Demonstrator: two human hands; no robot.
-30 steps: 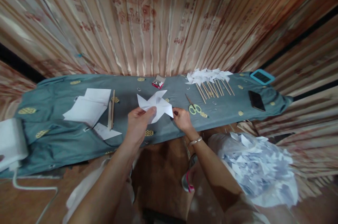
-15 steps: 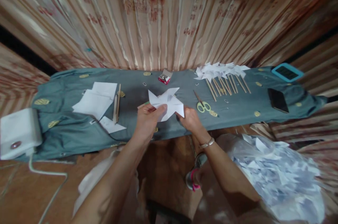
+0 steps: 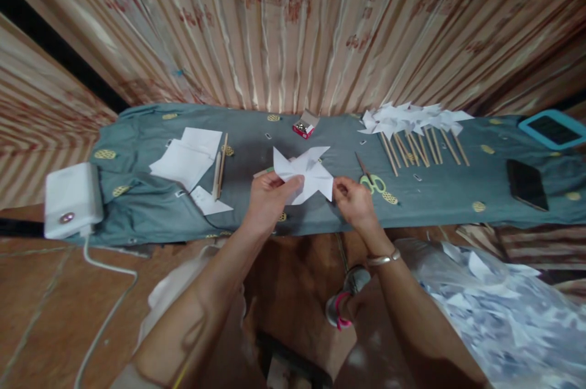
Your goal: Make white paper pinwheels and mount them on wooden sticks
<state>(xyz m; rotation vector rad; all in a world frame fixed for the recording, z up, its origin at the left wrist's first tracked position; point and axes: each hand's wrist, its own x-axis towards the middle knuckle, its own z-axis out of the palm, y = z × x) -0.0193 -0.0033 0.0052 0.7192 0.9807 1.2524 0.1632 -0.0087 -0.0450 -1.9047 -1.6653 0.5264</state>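
A white paper pinwheel [image 3: 307,178] with pointed blades is held up above the cloth, in front of me. My left hand [image 3: 273,196] is closed on its left side, with the thumb pressed on the front near the middle. At its right blade, the curled fingers of my right hand [image 3: 351,196] pinch the edge. A thin light strip with a bit of green shows behind my left fingers; I cannot tell what it is. Scissors [image 3: 373,183] with green handles lie just beyond my right hand. A small red box [image 3: 304,127] stands open behind the pinwheel.
Finished pinwheels on sticks [image 3: 412,117] lie at the back right. White paper sheets [image 3: 187,157] and sticks [image 3: 220,169] lie on the left. A white device [image 3: 73,199], a black phone [image 3: 526,184] and a blue-framed gadget [image 3: 553,129] rest near the ends. A clear bag [image 3: 508,309] of paper pieces sits at right.
The view has shifted, so the table's things appear farther right. My right hand has moved slightly outward along the pinwheel's right blade. My left hand keeps its hold.
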